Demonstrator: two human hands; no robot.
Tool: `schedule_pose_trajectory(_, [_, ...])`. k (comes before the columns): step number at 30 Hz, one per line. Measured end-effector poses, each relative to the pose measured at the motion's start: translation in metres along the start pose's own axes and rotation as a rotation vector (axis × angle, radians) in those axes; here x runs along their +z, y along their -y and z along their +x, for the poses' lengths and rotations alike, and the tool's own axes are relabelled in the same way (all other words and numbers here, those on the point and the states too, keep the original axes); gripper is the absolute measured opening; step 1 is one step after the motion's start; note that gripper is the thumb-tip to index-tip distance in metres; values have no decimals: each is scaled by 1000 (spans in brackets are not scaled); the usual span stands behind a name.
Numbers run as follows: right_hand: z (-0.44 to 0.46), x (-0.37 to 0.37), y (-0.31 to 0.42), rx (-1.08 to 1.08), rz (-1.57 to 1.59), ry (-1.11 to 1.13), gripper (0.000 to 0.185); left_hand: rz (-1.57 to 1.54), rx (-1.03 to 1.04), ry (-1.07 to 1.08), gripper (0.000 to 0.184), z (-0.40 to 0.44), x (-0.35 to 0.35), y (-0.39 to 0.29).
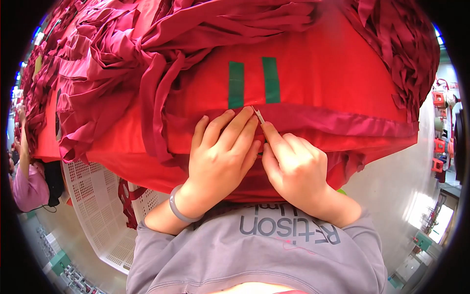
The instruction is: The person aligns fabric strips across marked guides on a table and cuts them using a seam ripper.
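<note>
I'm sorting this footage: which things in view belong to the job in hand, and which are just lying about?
In use:
slim pale tool, in the right hand
long dark-red fabric strip, under the left hand
bright-red cloth surface

Seemingly just lying about:
white perforated plastic basket
red plastic stools

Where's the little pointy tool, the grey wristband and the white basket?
Pointy tool (259,116): head view, on its slim shaft.
Grey wristband (175,207): head view, on its outer side.
White perforated basket (90,208): head view, on its wall.
</note>
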State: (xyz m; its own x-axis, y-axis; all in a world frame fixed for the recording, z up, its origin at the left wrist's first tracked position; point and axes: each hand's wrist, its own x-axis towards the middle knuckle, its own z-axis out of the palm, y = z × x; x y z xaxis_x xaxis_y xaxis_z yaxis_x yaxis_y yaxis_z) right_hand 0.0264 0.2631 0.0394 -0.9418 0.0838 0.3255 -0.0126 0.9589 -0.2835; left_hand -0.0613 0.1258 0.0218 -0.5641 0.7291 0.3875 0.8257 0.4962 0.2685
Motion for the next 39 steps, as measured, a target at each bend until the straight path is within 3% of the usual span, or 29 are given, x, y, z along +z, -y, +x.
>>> schedule_pose_trajectory(5, [2, 3, 3, 21, -4, -17, 38, -14, 5, 6, 33, -1, -1, 2])
schedule_pose_trajectory(9, [14, 1, -5, 131, -38, -189, 36, -18, 9, 19, 34, -1, -1, 2])
schedule_pose_trajectory(12, [7, -9, -6, 34, 32, -120, 36, -34, -3, 11, 35, -2, 0, 1])
schedule_pose_trajectory(18, [0, -16, 0, 46, 52, 46, 36, -22, 5, 5, 35, -3, 2, 0])
schedule_pose_trajectory(22, [4, -11, 0, 67, 63, 37, 35, -15, 3, 9, 35, -3, 1, 0])
schedule_pose_trajectory(25, [3, 0, -9, 152, 107, -161, 34, -12, 11, 12, 36, -2, 0, 0])
schedule_pose_trajectory(31, [-5, -21, -2, 75, 29, 100, 36, -2, 9, 16, 37, -2, 1, -2])
schedule_pose_trajectory(39, [2, -6, -1, 120, 131, 5, 34, -14, -3, 35, 39, -1, -1, -3])
